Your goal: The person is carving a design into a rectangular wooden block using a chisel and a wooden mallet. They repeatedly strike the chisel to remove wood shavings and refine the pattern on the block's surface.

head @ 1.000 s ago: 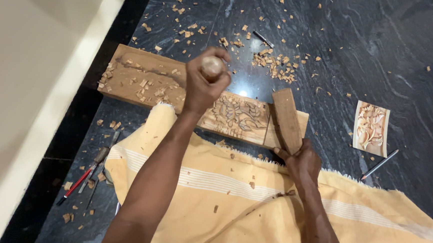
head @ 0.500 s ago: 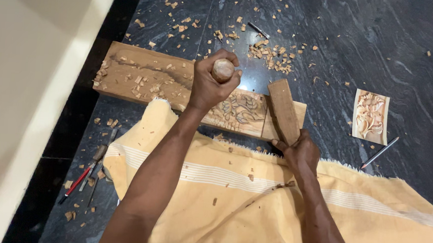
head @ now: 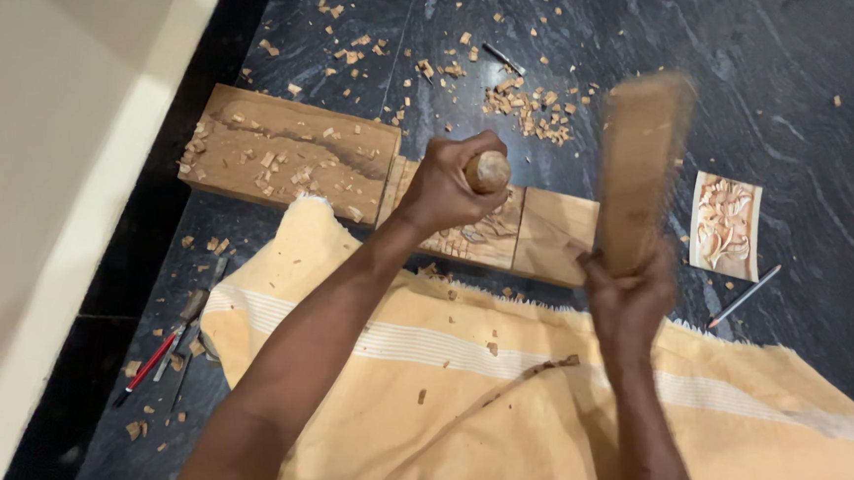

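My left hand (head: 447, 185) is closed around the round wooden handle of a chisel (head: 489, 172), held over the carved part of a long wooden plank (head: 551, 233) that lies on the dark stone floor. My right hand (head: 631, 297) grips a flat wooden mallet (head: 639, 169), which is raised upright and blurred, to the right of the chisel. The chisel's blade is hidden behind my left hand. Wood chips lie on the plank's left section (head: 289, 153).
A yellow cloth (head: 457, 400) covers my lap below the plank. A small carved wooden panel (head: 725, 225) and a pencil (head: 746, 296) lie at the right. Several hand tools (head: 169, 338) lie at the left near a pale wall (head: 47, 148). Wood chips (head: 524, 103) scatter the floor beyond.
The mallet lay low by the plank's right end; my right hand has swung it up and it now stands raised and blurred. My left hand keeps the chisel on the carving.
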